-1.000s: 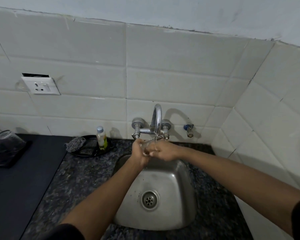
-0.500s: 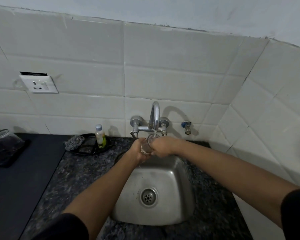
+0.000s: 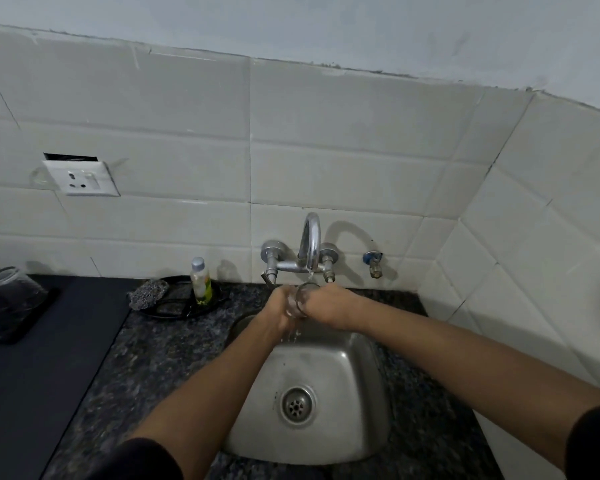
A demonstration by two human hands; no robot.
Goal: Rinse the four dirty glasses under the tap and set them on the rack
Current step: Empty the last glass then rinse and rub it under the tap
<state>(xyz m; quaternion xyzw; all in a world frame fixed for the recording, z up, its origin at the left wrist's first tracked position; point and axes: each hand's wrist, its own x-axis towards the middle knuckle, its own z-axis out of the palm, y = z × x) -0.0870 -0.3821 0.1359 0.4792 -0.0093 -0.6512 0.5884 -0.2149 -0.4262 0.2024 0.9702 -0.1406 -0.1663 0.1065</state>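
A clear glass (image 3: 299, 299) is held upright under the chrome tap (image 3: 310, 245), over the back of the steel sink (image 3: 354, 410). Water runs from the spout into the glass and drips down from it. My left hand (image 3: 277, 306) grips the glass from the left. My right hand (image 3: 326, 303) grips it from the right. At the far left, several glasses (image 3: 4, 282) lie on a dark rack (image 3: 21, 327); the frame edge cuts them off.
A black dish (image 3: 174, 306) behind the sink's left holds a steel scrubber (image 3: 148, 293) and a small soap bottle (image 3: 201, 280). A dark mat (image 3: 32, 393) covers the counter on the left. A second small tap (image 3: 373, 263) juts from the tiled wall on the right.
Both hands keep the glass under the running tap; it stands a little more upright now, with water dripping below it. The camera view shifted slightly.
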